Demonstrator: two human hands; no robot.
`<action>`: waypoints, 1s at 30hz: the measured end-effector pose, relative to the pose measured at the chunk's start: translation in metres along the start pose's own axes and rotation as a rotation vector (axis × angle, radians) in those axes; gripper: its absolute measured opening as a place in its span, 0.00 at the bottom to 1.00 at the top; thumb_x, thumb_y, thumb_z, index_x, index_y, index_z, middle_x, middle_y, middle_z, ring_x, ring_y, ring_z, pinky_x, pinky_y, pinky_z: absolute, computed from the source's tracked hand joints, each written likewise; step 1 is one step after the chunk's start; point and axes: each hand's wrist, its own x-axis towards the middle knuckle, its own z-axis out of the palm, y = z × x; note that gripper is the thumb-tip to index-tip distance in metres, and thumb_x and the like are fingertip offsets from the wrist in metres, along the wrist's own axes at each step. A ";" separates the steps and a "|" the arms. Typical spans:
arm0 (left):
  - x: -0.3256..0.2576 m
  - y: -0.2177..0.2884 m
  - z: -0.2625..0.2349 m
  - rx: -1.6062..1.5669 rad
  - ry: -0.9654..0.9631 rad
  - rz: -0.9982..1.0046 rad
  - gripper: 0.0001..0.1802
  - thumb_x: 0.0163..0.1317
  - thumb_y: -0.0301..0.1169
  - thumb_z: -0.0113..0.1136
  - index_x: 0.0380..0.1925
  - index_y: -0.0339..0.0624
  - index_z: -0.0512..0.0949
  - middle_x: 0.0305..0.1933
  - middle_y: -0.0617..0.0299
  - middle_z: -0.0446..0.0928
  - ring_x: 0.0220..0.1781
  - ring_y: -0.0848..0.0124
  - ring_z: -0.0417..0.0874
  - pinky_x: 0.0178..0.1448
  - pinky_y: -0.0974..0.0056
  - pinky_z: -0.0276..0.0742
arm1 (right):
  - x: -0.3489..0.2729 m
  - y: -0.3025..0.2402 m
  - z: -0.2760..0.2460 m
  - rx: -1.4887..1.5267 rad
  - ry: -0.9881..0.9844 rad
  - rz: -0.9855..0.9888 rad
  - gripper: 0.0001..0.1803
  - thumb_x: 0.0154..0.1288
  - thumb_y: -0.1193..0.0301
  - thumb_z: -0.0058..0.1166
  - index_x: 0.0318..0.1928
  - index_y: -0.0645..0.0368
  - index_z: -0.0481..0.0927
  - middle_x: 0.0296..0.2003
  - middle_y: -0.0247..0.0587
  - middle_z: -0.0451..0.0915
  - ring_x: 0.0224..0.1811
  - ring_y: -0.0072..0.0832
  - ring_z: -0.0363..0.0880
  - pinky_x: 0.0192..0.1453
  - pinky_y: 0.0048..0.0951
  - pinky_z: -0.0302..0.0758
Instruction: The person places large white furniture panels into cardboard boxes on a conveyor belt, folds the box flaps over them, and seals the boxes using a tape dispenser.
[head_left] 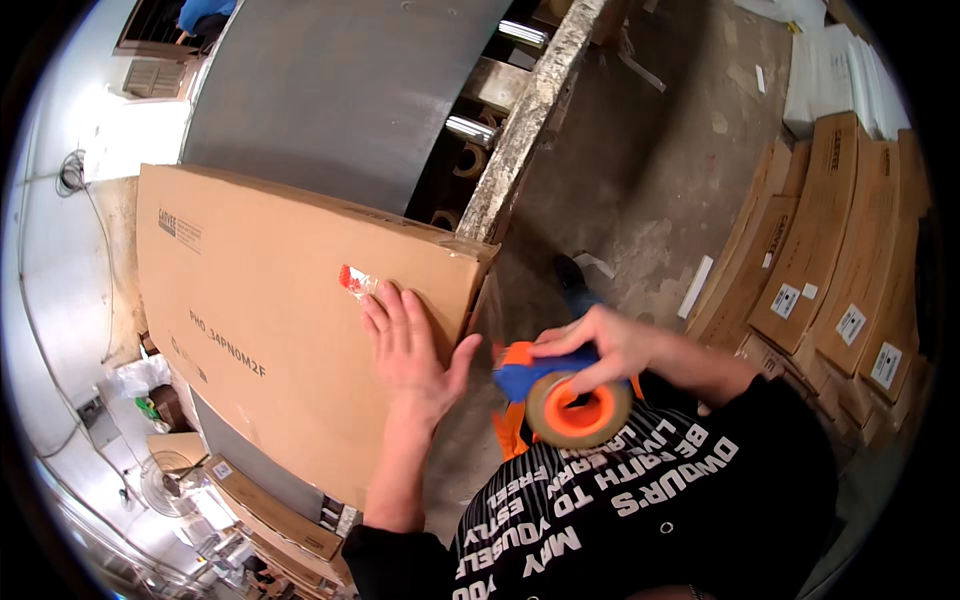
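Note:
A large flat cardboard box (270, 290) lies across the grey conveyor belt, its printed face up. My left hand (405, 345) rests on it near the right end, palm down with the fingers stretched out. Just beyond those fingertips is a small red and clear sticker (354, 281). To the right of the box, in front of my body, my right hand (605, 350) grips a blue and orange tape dispenser (540, 375). A roll of brown tape with an orange hub sits on the dispenser. The dispenser is apart from the box.
The grey belt (330, 90) runs away beyond the box, beside a worn frame rail (535, 120) with tape rolls (470, 160) under it. Long cardboard boxes (815, 240) stand stacked at the right. A fan (168, 485) is at the lower left. Another person (205, 12) is partly visible at the far left.

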 end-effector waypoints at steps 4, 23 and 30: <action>0.057 0.020 -0.052 0.022 0.035 0.287 0.37 0.57 0.43 0.67 0.64 0.38 0.70 0.70 0.37 0.62 0.73 0.41 0.60 0.74 0.38 0.52 | 0.034 0.037 0.086 0.128 0.408 -0.096 0.34 0.51 0.69 0.66 0.61 0.65 0.75 0.57 0.50 0.79 0.57 0.24 0.77 0.61 0.24 0.70; -0.020 -0.039 -0.007 0.640 -0.317 1.271 0.18 0.66 0.43 0.47 0.33 0.55 0.88 0.45 0.74 0.85 0.76 0.65 0.60 0.82 0.50 0.38 | 0.050 0.109 0.326 -0.150 0.776 -0.141 0.36 0.46 0.72 0.65 0.60 0.69 0.74 0.45 0.43 0.81 0.46 0.24 0.80 0.54 0.22 0.72; -0.065 -0.054 -0.035 0.498 -0.505 1.341 0.15 0.63 0.39 0.51 0.31 0.48 0.87 0.39 0.70 0.85 0.71 0.62 0.67 0.82 0.50 0.42 | 0.053 0.114 0.321 -0.054 0.672 -0.125 0.35 0.47 0.76 0.63 0.60 0.72 0.73 0.46 0.41 0.81 0.48 0.20 0.78 0.56 0.22 0.71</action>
